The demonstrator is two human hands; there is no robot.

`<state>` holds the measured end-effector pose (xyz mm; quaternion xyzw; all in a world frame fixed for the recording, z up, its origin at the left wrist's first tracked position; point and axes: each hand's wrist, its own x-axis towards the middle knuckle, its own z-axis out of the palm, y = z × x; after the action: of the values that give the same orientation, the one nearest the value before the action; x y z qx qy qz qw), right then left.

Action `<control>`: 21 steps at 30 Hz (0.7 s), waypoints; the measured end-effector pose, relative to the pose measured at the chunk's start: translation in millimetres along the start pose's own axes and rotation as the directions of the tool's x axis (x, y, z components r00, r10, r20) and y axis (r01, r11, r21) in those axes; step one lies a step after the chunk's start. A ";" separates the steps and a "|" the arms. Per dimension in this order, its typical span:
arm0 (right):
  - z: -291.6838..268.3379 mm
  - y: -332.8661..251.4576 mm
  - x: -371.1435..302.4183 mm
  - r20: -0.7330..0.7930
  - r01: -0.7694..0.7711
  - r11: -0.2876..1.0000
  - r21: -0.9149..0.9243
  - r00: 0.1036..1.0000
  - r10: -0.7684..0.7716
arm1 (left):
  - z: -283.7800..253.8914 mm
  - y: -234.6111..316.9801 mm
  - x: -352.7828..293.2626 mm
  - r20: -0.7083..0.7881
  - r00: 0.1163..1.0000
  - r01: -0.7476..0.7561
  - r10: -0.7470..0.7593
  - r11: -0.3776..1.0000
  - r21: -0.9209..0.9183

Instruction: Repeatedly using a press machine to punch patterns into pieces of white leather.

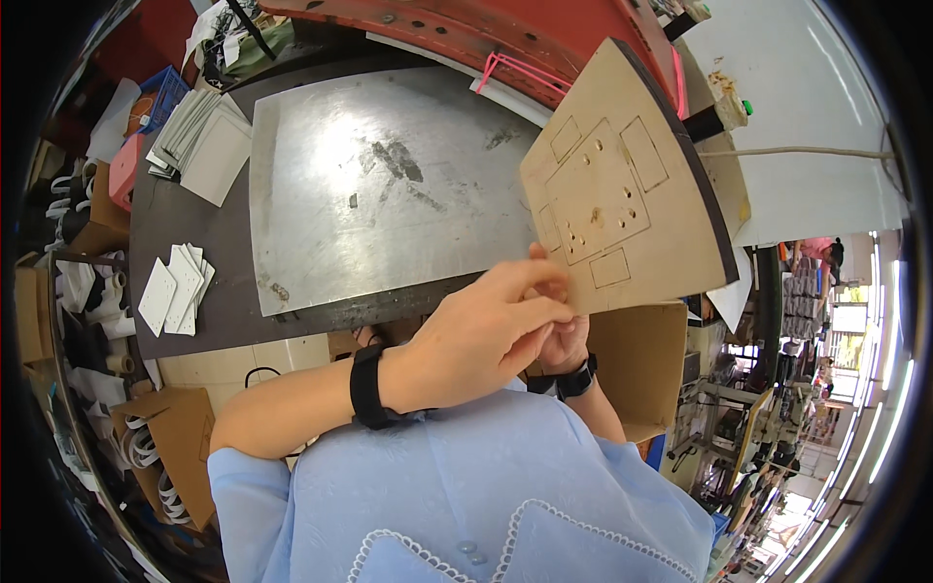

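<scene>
The tan board (595,167) is up in front of the person's right side, tilted beside the metal plate (437,228), its near corner at both hands. It has a flat, pale brown face and a thick, dark edge along its right side. Thin dark lines mark out one big rectangle with four small ones around it; little brownish holes sit in clusters inside, with a rougher brown spot among them. The left hand (486,325) has its fingers curled in at that corner, though I can't tell whether they grip it. The right hand (566,344) is largely hidden behind the left, so I can't tell its hold either. White cards (216,160) and smaller white pieces (180,291) lie left of the plate on the dark surface (185,225).
</scene>
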<state>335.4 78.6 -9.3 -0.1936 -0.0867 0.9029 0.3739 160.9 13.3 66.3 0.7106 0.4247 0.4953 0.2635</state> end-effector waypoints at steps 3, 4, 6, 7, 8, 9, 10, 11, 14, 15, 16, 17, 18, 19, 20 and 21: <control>1.5 -10.5 2.8 0.088 0.003 0.982 -0.189 0.996 0.014 | -22.9 9.4 -1.7 0.082 0.936 0.347 -0.341 0.865 -0.362; -3.7 -19.3 3.1 0.178 -0.025 0.978 -0.205 0.982 0.063 | -31.7 11.0 -4.5 0.026 0.875 0.436 -0.483 0.766 -0.472; -3.8 -23.9 -11.6 0.004 0.073 0.893 -0.444 0.997 -0.079 | -58.8 8.5 -16.4 -0.043 0.831 0.358 -0.554 0.593 -0.721; 3.3 -23.6 -12.6 0.002 0.070 0.843 -0.533 0.997 -0.081 | -67.8 9.0 -25.5 -0.007 0.801 0.407 -0.599 0.553 -0.727; 5.8 -24.6 -13.8 -0.003 0.068 0.781 -0.621 0.996 -0.089 | -75.8 10.5 -34.8 0.031 0.769 0.450 -0.638 0.507 -0.735; 2.3 -26.0 -14.8 0.012 0.037 0.745 -0.666 0.999 -0.038 | -83.4 5.1 -47.6 0.076 0.711 0.618 -0.699 0.571 -0.540; 2.6 -17.8 -15.4 0.006 0.047 0.704 -0.709 0.998 -0.060 | -81.5 11.0 -52.1 0.058 0.674 0.652 -0.736 0.557 -0.515; 5.6 -9.3 -17.6 0.001 0.057 0.654 -0.755 0.996 -0.086 | -80.3 11.7 -61.0 0.040 0.641 0.647 -0.766 0.512 -0.566; 15.2 8.5 -18.9 -0.150 -0.108 0.631 -0.768 0.989 -0.014 | -81.9 -3.6 -100.3 0.089 0.495 0.708 -0.864 0.342 -0.618; 12.5 10.4 -15.1 -0.235 -0.230 0.612 -0.756 0.969 0.074 | -80.5 -9.1 -112.5 0.122 0.437 0.734 -0.891 0.275 -0.621; 8.9 14.1 -12.9 -0.317 -0.348 0.584 -0.733 0.935 0.160 | -77.5 -12.2 -120.8 0.133 0.395 0.752 -0.909 0.236 -0.616; 5.2 22.6 -10.6 -0.309 -0.330 0.539 -0.775 0.942 0.132 | -74.2 -15.2 -128.4 0.135 0.350 0.764 -0.927 0.199 -0.614; 6.7 23.6 -11.7 -0.266 -0.277 0.535 -0.798 0.959 0.100 | -71.4 -17.4 -135.4 0.138 0.305 0.775 -0.942 0.162 -0.611; 13.0 23.1 -13.4 -0.223 -0.224 0.531 -0.818 0.973 0.067 | -69.5 -18.9 -142.0 0.121 0.353 0.751 -0.928 0.204 -0.627; 17.8 25.5 -17.7 -0.187 -0.181 0.524 -0.832 0.981 0.043 | -68.2 -17.7 -144.7 0.109 0.375 0.733 -0.921 0.222 -0.643; 20.5 27.8 -16.6 -0.168 -0.139 0.518 -0.844 0.986 -0.009 | -67.0 -17.3 -145.5 0.096 0.397 0.713 -0.913 0.241 -0.658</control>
<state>319.8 47.0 5.7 -0.4228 -0.4817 0.7404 0.2026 71.2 -106.9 7.6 0.1632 0.5848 0.4905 0.6251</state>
